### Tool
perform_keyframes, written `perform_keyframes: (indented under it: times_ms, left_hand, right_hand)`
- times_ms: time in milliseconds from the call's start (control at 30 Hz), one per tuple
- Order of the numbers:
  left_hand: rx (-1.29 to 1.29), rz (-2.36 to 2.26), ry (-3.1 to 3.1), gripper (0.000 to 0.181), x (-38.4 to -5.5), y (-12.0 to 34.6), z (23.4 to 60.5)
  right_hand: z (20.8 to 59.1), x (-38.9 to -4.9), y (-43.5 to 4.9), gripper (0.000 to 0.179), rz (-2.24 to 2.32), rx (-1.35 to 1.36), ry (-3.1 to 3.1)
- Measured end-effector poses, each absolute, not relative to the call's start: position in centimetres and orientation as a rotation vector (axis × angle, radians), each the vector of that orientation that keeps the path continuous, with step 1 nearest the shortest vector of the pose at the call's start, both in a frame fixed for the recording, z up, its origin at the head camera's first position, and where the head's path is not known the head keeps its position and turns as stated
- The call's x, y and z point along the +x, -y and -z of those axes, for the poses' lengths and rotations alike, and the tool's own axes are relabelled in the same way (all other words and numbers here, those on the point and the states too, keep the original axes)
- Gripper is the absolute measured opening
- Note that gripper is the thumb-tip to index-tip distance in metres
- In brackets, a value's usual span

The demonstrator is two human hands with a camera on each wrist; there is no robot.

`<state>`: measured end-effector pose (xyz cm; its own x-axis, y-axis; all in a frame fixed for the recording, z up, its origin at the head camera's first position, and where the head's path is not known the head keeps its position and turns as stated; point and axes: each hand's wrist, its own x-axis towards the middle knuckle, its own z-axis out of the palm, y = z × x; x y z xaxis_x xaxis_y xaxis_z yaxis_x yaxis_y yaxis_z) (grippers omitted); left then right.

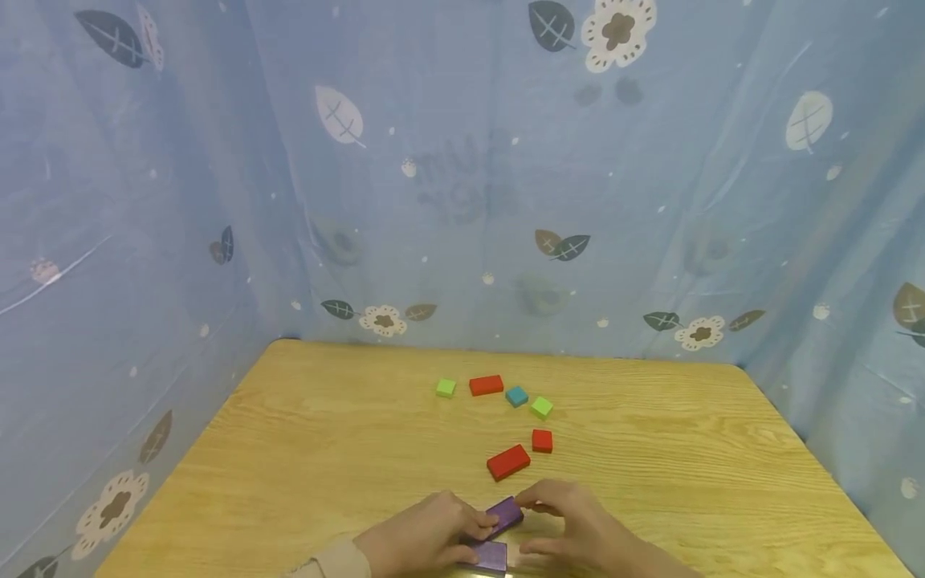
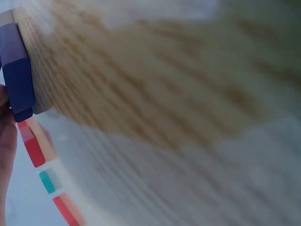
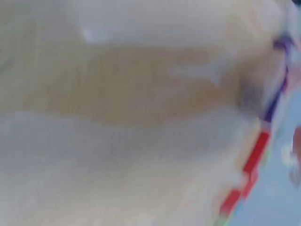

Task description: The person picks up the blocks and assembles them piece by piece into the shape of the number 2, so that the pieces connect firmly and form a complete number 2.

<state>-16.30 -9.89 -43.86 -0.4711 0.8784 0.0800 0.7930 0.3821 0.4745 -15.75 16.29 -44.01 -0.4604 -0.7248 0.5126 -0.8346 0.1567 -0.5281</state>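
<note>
Two purple blocks lie close together near the table's front edge in the head view: an upper, slanted one point(image 1: 505, 516) and a lower one point(image 1: 491, 555). My left hand point(image 1: 426, 534) grips at their left side, fingertips on the upper block and thumb by the lower one. In the left wrist view, the purple block point(image 2: 19, 82) shows with fingertips at its side. My right hand point(image 1: 578, 526) has its forefinger right at the upper block's right end, its thumb spread apart below. The right wrist view is blurred, with purple point(image 3: 273, 106) at its right edge.
Just beyond the hands lies a long red block point(image 1: 509, 462), then a small red cube point(image 1: 542, 441). Farther back are a green cube point(image 1: 541, 408), a blue cube point(image 1: 516, 396), another red block point(image 1: 486, 385) and a second green cube point(image 1: 446, 388). A blue curtain point(image 1: 462, 201) surrounds the wooden table point(image 1: 325, 433).
</note>
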Motion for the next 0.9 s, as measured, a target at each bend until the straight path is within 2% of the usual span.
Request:
perform_keyframes:
  times_ms: [100,300,400,667,900]
  left_hand:
    - [1.53,-0.635,-2.487,0.036,-16.3,10.0,43.6]
    - [1.529,-0.603,-2.495,0.036,-16.4,10.0,43.6]
    - [1.529,-0.612,-2.482,0.036,-16.4,9.9,43.8]
    - [1.508,-0.617,-2.472,0.036,-16.6,9.5,43.8]
    - [1.424,-0.661,-2.429,0.036,-16.3,9.7,43.8]
  right_hand:
    - [43.0,-16.8,-17.5,0.043,-1.331,1.573,2.275]
    - [41.6,-19.5,-19.4,0.04,-2.044,1.559,2.281]
    - [41.3,-21.0,-20.2,0.04,-2.243,1.514,2.265]
    - [40.8,-24.8,-21.5,0.035,-2.13,1.263,2.439]
    - [41.8,-28.0,-21.1,0.038,-2.18,1.189,2.503]
